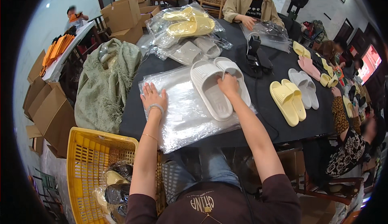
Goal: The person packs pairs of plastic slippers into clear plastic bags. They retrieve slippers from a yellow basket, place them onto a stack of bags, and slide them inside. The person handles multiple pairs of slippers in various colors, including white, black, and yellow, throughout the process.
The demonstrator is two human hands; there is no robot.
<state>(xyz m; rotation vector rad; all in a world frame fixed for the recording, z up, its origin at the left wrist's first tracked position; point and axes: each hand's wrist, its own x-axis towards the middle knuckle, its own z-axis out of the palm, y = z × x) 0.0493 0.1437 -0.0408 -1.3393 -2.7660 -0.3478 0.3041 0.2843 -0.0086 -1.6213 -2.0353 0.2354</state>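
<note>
A pair of pale grey slide sandals [211,87] lies side by side on a stack of clear plastic bags [184,111] on the black table [279,68]. My right hand [228,84] grips the two sandals together near their middle. My left hand [153,96] rests flat and open on the plastic bags, left of the sandals, with a bracelet at the wrist.
A yellow crate [87,163] with bagged dark sandals stands at lower left. A green cloth [106,84] is heaped at the left. Bagged yellow sandals [188,24], loose yellow [287,100], grey [305,86] and pink pairs lie farther off. One person sits opposite, another at the right. Cardboard boxes [48,111] stand around.
</note>
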